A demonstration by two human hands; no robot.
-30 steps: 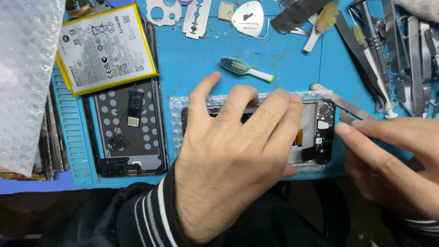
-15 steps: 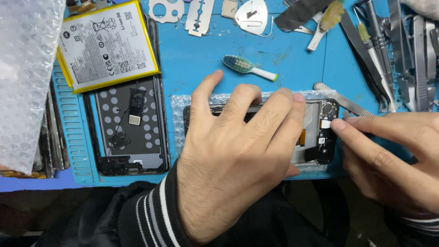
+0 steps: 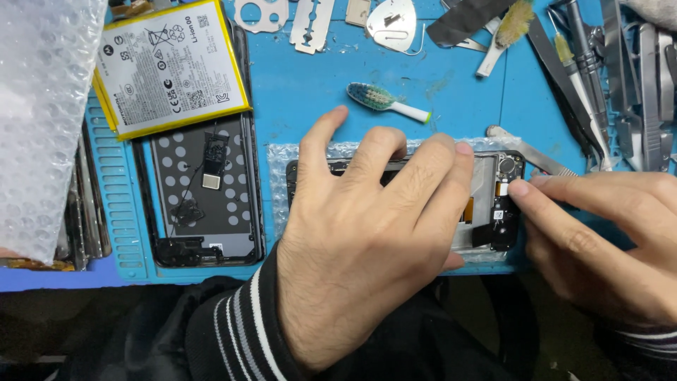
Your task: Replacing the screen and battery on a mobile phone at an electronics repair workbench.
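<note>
The left hand (image 3: 367, 233) lies flat and spread over the opened phone (image 3: 493, 204), fingers wide, pressing it down rather than gripping it. The right hand (image 3: 599, 240) comes in from the right with fingers drawn narrow, its fingertip (image 3: 518, 188) touching the small parts at the phone's right end; whether it pinches anything there I cannot tell. The phone rests on a strip of bubble wrap (image 3: 278, 169) in the middle of the blue work mat (image 3: 296, 92), near the front edge.

The step in hand looks like work on the lower board area of the frame — seating or loosening a small part while the body is held steady. The next move seems to call for a light, exact touch from the right fingertip, and steady pressure from the left.

Just beside the phone lie metal tweezers (image 3: 525, 152); above, a toothbrush head (image 3: 384, 101). To the left sit the back cover (image 3: 204, 190) and a battery (image 3: 169, 67) — further off, a sheet of bubble wrap (image 3: 42, 120).
</note>
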